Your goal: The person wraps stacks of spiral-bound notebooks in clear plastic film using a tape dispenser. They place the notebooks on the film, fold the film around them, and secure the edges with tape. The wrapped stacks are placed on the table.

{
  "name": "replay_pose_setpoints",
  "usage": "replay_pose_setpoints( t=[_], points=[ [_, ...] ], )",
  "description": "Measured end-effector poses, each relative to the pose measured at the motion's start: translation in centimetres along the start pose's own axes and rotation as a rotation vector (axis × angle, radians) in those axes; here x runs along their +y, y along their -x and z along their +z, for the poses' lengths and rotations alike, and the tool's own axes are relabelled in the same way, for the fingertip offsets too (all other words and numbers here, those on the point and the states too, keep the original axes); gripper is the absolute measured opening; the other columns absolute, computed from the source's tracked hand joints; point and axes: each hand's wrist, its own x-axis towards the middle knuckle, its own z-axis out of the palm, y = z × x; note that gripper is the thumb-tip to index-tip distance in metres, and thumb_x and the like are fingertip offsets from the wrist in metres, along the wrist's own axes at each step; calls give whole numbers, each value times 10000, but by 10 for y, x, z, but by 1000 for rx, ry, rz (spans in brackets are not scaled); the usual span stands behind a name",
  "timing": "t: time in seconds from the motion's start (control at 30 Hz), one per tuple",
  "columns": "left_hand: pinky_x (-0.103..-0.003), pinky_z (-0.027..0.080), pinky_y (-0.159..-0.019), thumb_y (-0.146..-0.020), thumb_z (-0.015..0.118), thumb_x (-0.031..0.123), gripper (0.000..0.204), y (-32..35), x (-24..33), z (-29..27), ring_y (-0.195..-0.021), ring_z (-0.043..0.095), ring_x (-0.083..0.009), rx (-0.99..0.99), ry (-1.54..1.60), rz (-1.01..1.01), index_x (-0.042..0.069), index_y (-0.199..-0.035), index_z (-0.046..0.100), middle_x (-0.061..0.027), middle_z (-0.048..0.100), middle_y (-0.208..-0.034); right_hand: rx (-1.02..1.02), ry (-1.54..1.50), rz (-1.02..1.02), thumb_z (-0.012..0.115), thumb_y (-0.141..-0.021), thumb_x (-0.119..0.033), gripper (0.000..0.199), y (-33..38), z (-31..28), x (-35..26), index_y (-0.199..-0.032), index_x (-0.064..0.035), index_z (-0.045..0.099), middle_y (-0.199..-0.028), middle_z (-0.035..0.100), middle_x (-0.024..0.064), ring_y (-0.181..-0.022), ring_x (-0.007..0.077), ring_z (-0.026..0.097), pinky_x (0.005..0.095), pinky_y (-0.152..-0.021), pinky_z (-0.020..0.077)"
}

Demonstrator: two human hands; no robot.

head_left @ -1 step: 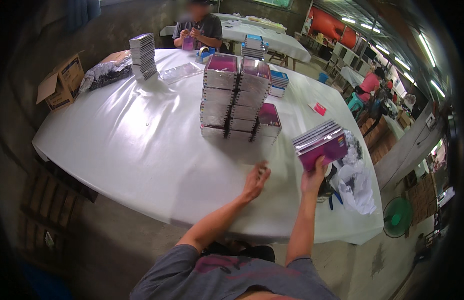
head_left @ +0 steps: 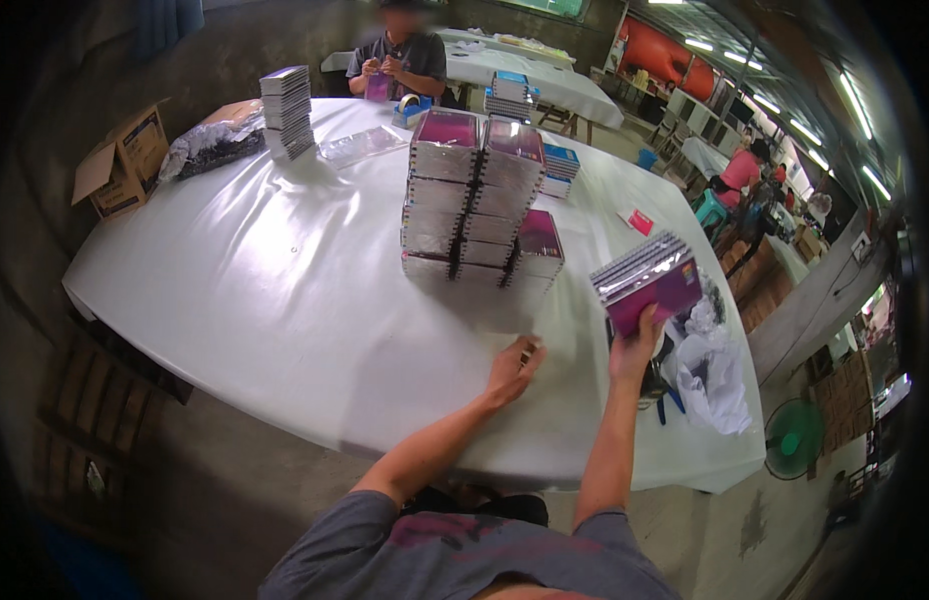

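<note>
In my right hand (head_left: pixel 637 345) is a bundle of purple-covered spiral notebooks (head_left: pixel 649 282), gripped at its near lower edge and lifted over the right side of the table. My left hand (head_left: pixel 515 370) hovers low over the table's near middle, fingers curled inward. Something small may sit in those fingers, but I cannot make it out. Beyond the left hand rises a tall double stack of notebooks (head_left: pixel 443 205) with purple top covers and clear wrapping. A shorter pile of purple notebooks (head_left: pixel 540 240) adjoins its right side.
White sheeting covers the table (head_left: pixel 225 300). Crumpled clear plastic (head_left: pixel 713 375) lies by my right forearm. Far left are a cardboard box (head_left: pixel 125 165) and a notebook stack (head_left: pixel 287 115). Opposite, a person (head_left: pixel 400 60) handles a purple item beside a tape dispenser (head_left: pixel 410 110).
The notebook bundle in my right hand has shifted slightly right and tilted. My left hand has lowered a little, with its fingers curled further in.
</note>
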Motion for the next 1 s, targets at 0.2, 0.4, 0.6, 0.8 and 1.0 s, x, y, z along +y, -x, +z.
replay_pose_setpoints(
  t=[0.2, 0.4, 0.6, 0.8, 1.0],
  points=[
    [-292, 482, -654, -865, 601, 211, 208, -1, 1, -3, -685, 590, -147, -88, -75, 106, 32, -968, 625, -77, 643, -793, -17, 49, 56, 587, -895, -292, 426, -87, 26, 12, -1261, -117, 457, -1186, 541, 17, -1064, 162, 521, 339, -904, 414],
    [-340, 490, -687, -820, 617, 174, 206, -2, -4, -7, -739, 634, -223, -281, -274, 202, 44, -981, 619, -117, 653, -833, 20, -68, 194, 592, -876, -361, 334, -123, 40, 59, -1119, -132, 591, -1061, 632, 8, -935, 166, 606, 328, -800, 487],
    [-362, 493, -712, -788, 619, 149, 212, -4, -13, -5, -797, 644, -260, -317, -335, 261, 50, -975, 620, -127, 657, -863, -135, 395, 454, 605, -870, -313, 476, -122, 39, 94, -1263, -80, 471, -1124, 612, 39, -1021, 159, 568, 302, -905, 400],
    [-348, 496, -726, -783, 614, 153, 219, -4, -7, -7, -808, 646, -255, -367, -370, 223, 49, -974, 630, -121, 657, -882, -253, 671, 471, 650, -815, -285, 706, -104, 55, 91, -1395, -50, 322, -1177, 579, 100, -1130, 177, 497, 301, -995, 298],
    [-356, 489, -726, -761, 613, 154, 225, -10, -12, -6, -792, 628, -252, -406, -411, 229, 73, -969, 637, -97, 653, -873, -221, 534, 485, 542, -866, -379, 654, -107, 52, 106, -1423, -132, 304, -1384, 385, 97, -1241, 243, 350, 398, -1021, 249]
  ],
)
